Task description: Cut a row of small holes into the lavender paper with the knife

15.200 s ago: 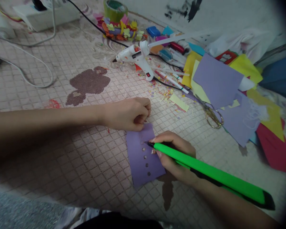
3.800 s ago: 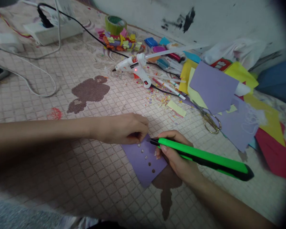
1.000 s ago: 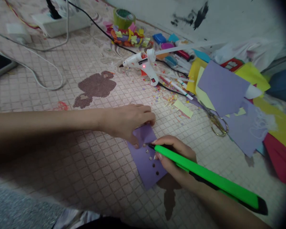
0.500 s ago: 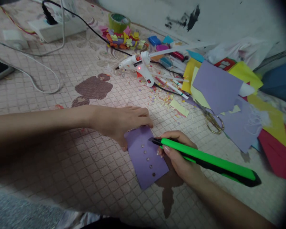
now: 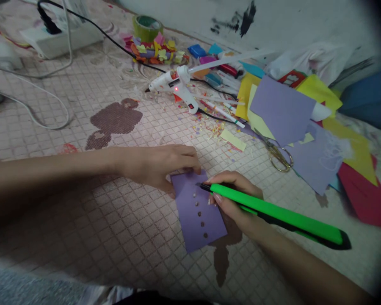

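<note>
A small purple paper piece (image 5: 186, 220) lies on the patterned cloth, with a line of several small holes down its middle. My left hand (image 5: 161, 167) holds it at the top, fingers bent over the upper edge and thumb by the left edge. In my right hand (image 5: 233, 197) is a green and black utility knife (image 5: 279, 214), gripped near its front like a pen. Its blade tip is over the upper part of the paper, above the row of holes. Whether the tip touches the paper I cannot tell.
A white glue gun (image 5: 174, 82) with a lit red light lies beyond my hands. Scissors (image 5: 281, 157), coloured paper sheets (image 5: 282, 110) and paper scraps are to the right. Green tape (image 5: 147, 29) and a power strip (image 5: 63, 40) with cables are at the back.
The view has shifted slightly, so the background sits further left. The purple paper has turned a little and its row of holes stands more upright. Both hands keep their hold.
</note>
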Tool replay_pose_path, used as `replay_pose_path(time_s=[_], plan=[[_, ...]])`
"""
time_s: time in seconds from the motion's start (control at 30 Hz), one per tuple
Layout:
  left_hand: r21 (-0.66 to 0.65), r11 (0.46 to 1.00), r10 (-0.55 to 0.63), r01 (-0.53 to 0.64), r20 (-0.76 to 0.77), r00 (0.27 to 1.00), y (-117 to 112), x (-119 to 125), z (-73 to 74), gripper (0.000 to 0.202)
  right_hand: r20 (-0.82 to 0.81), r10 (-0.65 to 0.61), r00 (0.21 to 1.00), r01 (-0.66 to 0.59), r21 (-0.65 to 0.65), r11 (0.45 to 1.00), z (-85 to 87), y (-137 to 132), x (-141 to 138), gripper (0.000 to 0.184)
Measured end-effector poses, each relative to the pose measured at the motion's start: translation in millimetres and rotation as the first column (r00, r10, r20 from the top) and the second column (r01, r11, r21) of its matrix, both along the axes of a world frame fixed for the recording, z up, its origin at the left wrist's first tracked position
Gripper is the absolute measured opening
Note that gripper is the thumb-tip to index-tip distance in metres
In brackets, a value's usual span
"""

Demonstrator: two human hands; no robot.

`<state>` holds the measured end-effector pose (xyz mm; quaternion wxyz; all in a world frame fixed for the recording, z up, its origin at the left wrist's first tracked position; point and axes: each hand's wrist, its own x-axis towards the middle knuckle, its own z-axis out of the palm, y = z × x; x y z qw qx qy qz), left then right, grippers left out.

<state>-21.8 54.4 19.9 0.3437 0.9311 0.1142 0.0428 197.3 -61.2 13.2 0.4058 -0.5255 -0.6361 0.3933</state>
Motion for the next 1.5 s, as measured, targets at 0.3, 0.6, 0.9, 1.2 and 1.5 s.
replay_pose_path(time_s=[0.3, 0.6, 0.9, 1.2, 1.5], plan=[[-0.08, 0.997, 0.012, -0.007, 0.068, 0.998, 4, 2, -5.9, 0.039, 0.047, 0.059, 0.997, -0.059, 0.009, 0.998, -2.5, 4, 6, 0.019], [-0.091, 0.996, 0.002, 0.006, 0.093, 0.996, 5, 3, -10.3, 0.035, 0.094, 0.13, 0.987, -0.134, 0.044, 0.99, -4.8, 8, 18, 0.022], [-0.114, 0.993, -0.011, 0.031, 0.176, 0.984, 7, 3, -17.7, 0.031, 0.054, 0.238, 0.97, -0.241, 0.063, 0.968, -10.1, 11, 22, 0.028], [-0.1, 0.994, -0.031, 0.051, 0.195, 0.98, 9, 3, -19.3, 0.033, 0.052, 0.338, 0.94, -0.341, 0.072, 0.937, -17.8, 13, 30, 0.025], [-0.108, 0.993, -0.016, 0.038, 0.194, 0.981, 8, 3, -19.5, 0.033, 0.106, 0.319, 0.942, -0.328, 0.074, 0.942, -15.9, 13, 30, 0.023]])
